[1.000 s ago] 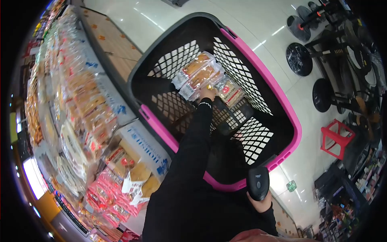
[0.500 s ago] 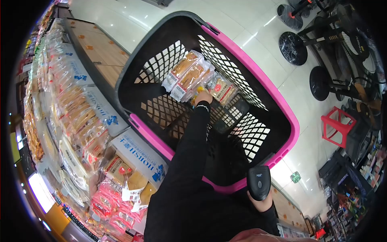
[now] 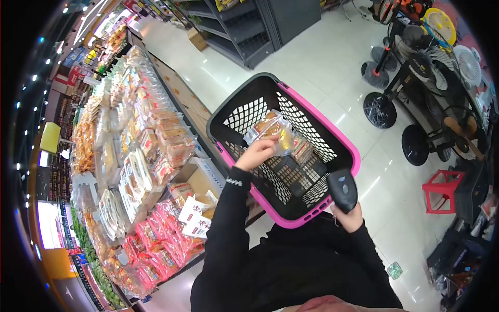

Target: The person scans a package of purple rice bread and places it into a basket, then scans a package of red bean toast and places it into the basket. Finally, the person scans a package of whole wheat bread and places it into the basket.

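Observation:
My left hand (image 3: 260, 152) is over the left side of a black shopping basket (image 3: 291, 220) with pink rim strips. Its fingers are stretched out, partly covering a clear packet with yellow contents (image 3: 285, 141); I see no firm grip on it. Beside that packet lie packaged bread (image 3: 271, 125) and another clear packet with printed lettering (image 3: 302, 151), all inside the basket. My right hand (image 3: 350, 218) is closed around a black handheld barcode scanner (image 3: 342, 191), near the basket's right front corner. The scanner hides part of the rim.
A display of bagged bread (image 3: 148, 140) runs along the left, with pink packets (image 3: 166, 239) and a cardboard box (image 3: 202, 179) at its near end. Standing fans (image 3: 416, 93) and a red stool (image 3: 443, 190) are on the right. Dark shelving (image 3: 244, 31) stands ahead.
My left hand has drawn up and back from deep in the basket, leaving the yellow packet more exposed. The view has tilted up, showing more of the aisle. The scanner stays in my right hand.

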Motion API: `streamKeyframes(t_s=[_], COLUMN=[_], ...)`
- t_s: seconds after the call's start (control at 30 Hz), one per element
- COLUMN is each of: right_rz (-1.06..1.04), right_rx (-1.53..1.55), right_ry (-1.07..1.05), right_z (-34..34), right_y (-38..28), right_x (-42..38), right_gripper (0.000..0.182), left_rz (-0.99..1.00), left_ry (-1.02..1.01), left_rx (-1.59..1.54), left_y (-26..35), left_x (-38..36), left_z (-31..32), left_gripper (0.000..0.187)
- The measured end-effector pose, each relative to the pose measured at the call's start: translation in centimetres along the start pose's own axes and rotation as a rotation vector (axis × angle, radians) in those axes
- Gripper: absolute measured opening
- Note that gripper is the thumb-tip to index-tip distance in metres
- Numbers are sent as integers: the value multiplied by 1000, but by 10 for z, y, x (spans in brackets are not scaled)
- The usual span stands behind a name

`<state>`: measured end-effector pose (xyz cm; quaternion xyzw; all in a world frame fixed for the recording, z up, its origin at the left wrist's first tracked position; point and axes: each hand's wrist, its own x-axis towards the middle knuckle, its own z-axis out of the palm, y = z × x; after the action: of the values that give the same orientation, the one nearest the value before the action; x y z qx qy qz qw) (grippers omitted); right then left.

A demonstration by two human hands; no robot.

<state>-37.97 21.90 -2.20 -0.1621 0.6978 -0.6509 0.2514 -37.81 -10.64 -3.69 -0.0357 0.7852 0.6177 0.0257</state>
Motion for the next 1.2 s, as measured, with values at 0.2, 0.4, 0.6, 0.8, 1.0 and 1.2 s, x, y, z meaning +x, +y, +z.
streamKeyframes(t_s=[0.2, 0.4, 0.6, 0.8, 1.0, 1.2], right_rz=[-48, 53, 16, -42, -98, -46], right_rx=[465, 898, 881, 642, 603, 370], right_ry=[69, -99, -397, -453, -539, -866], right_z=[-15, 4, 23, 59, 118, 169], right_y=[-16, 7, -9, -52, -60, -57], right_x=[18, 9, -16, -49, -101, -153], right_gripper=[33, 34, 45, 44, 43, 43], left_rz=[151, 300, 338, 701, 748, 750], left_ry=[25, 366, 590, 764, 907, 1028], left_rx=[-899, -1159, -1171, -1283, -799, -1020], left_y=[113, 136, 126, 118, 116, 106], left_x=[-86, -174, -232, -262, -277, -368], left_z=[17, 98, 133, 148, 163, 153], left_gripper=[10, 26, 32, 59, 78, 62])
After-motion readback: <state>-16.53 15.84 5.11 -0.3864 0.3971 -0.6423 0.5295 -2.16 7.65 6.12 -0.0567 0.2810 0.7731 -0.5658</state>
